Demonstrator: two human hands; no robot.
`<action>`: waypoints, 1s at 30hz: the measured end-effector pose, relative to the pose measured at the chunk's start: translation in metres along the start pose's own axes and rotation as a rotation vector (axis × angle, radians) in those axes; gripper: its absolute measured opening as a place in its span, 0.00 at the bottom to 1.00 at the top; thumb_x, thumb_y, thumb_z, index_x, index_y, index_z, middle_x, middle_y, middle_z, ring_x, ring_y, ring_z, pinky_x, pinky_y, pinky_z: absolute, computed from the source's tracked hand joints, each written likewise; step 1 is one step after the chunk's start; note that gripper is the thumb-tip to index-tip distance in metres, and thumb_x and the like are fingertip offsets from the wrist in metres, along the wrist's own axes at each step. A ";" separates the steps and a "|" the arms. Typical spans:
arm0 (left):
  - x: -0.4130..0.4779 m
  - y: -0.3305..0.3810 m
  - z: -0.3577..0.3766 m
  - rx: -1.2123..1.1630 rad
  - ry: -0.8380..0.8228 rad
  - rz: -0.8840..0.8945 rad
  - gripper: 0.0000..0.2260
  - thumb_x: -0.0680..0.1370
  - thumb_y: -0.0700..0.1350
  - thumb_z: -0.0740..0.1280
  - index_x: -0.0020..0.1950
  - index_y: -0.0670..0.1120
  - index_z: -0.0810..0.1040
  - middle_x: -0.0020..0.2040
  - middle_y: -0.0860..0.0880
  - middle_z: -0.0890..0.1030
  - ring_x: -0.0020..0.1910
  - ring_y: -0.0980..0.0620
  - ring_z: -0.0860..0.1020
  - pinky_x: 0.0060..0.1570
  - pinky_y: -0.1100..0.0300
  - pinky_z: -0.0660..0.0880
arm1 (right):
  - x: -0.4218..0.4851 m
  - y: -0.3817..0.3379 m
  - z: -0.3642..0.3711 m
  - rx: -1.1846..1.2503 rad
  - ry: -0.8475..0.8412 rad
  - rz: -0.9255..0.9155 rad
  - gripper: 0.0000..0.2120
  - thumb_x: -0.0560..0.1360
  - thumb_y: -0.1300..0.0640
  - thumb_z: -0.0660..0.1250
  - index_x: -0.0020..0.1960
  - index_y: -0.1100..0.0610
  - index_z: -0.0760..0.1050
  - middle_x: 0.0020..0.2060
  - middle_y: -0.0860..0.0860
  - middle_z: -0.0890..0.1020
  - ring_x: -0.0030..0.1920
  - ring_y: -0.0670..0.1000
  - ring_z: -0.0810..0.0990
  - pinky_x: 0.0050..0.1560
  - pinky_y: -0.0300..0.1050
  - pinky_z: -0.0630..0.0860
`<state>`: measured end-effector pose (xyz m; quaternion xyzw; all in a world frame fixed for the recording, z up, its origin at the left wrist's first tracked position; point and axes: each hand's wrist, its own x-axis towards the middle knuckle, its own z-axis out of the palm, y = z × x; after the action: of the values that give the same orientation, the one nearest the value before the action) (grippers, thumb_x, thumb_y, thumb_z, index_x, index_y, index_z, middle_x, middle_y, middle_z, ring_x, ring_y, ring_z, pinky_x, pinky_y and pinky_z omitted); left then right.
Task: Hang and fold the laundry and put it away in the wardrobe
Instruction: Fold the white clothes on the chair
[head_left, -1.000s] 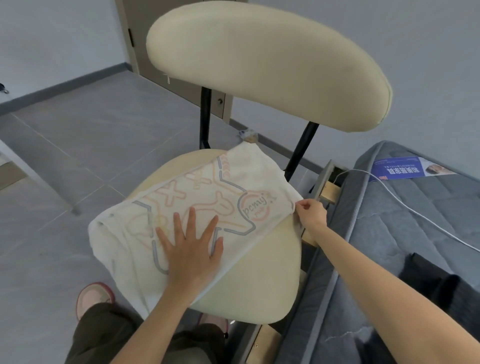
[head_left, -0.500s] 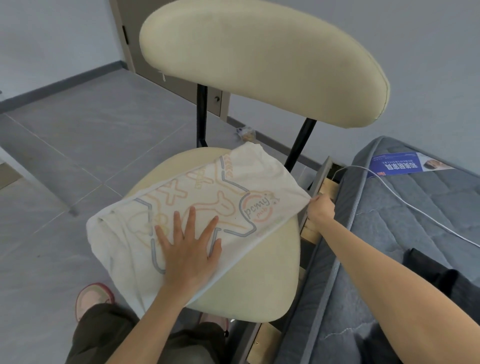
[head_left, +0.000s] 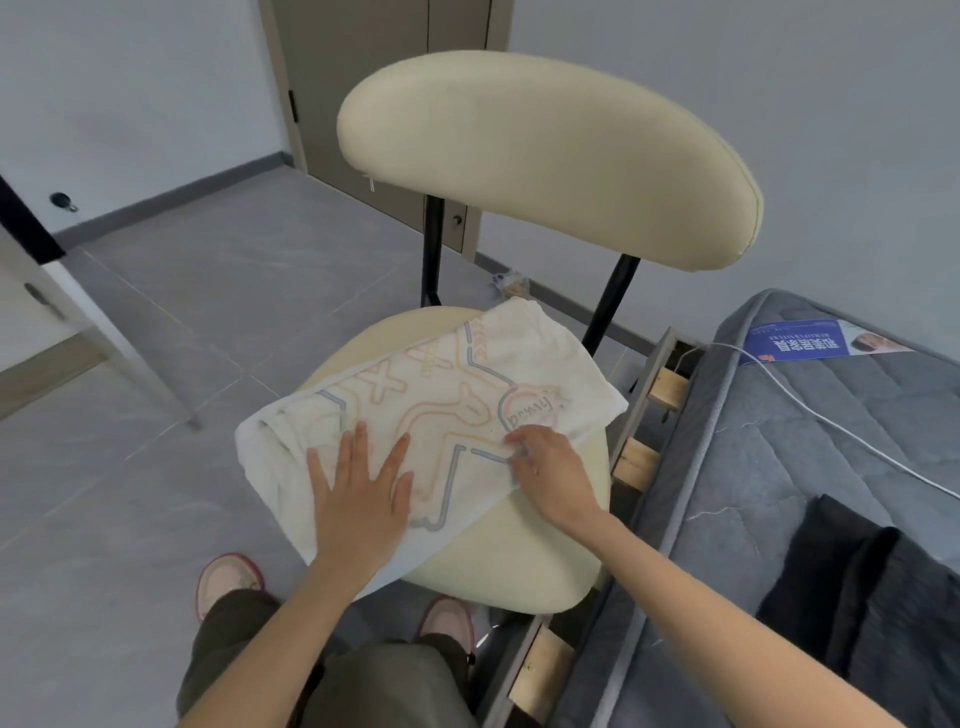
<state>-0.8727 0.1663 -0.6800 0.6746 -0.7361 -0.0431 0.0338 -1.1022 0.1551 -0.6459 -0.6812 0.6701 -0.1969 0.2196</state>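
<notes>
Chair seat (head_left: 519, 561) before you carries the folded shirt (head_left: 441, 384), which overhangs its near-left edge. Your left hand (head_left: 358, 499) lies flat and released on the shirt by that edge. Your right hand (head_left: 550, 467) has left the shirt's right corner and now sits mid-shirt, fingers bent and blurred; whether it is pinching or pressing, you cannot tell. Another fold looks likely before putting away.

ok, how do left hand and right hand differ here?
The left hand lies flat, fingers spread, pressing the white garment; the right hand has curled fingers, blurred, pinch unclear. The left hand is on the cloth's left part, the right hand on its right. Both touch it.
</notes>
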 end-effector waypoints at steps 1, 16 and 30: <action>-0.005 -0.010 -0.003 0.030 0.000 -0.045 0.29 0.73 0.61 0.25 0.74 0.58 0.36 0.78 0.45 0.41 0.77 0.46 0.41 0.66 0.45 0.25 | -0.009 -0.009 0.008 -0.006 -0.088 -0.058 0.16 0.80 0.60 0.58 0.67 0.55 0.72 0.68 0.54 0.71 0.69 0.55 0.66 0.67 0.43 0.60; 0.035 -0.093 -0.051 -0.677 0.012 -0.468 0.15 0.80 0.43 0.60 0.65 0.42 0.74 0.64 0.41 0.76 0.63 0.41 0.73 0.60 0.53 0.68 | -0.044 -0.072 0.032 -0.286 -0.429 -0.092 0.24 0.82 0.53 0.52 0.76 0.40 0.54 0.77 0.58 0.54 0.76 0.60 0.53 0.74 0.53 0.54; 0.044 -0.125 -0.042 -0.582 0.179 -0.357 0.03 0.77 0.44 0.66 0.44 0.47 0.78 0.43 0.51 0.78 0.40 0.52 0.74 0.37 0.60 0.66 | 0.002 -0.140 0.054 -0.346 -0.269 -0.138 0.20 0.81 0.52 0.53 0.72 0.47 0.62 0.72 0.55 0.62 0.72 0.57 0.59 0.70 0.55 0.60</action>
<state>-0.7483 0.1112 -0.6519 0.7557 -0.5578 -0.1970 0.2809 -0.9557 0.1559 -0.6118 -0.7730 0.6105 -0.0008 0.1727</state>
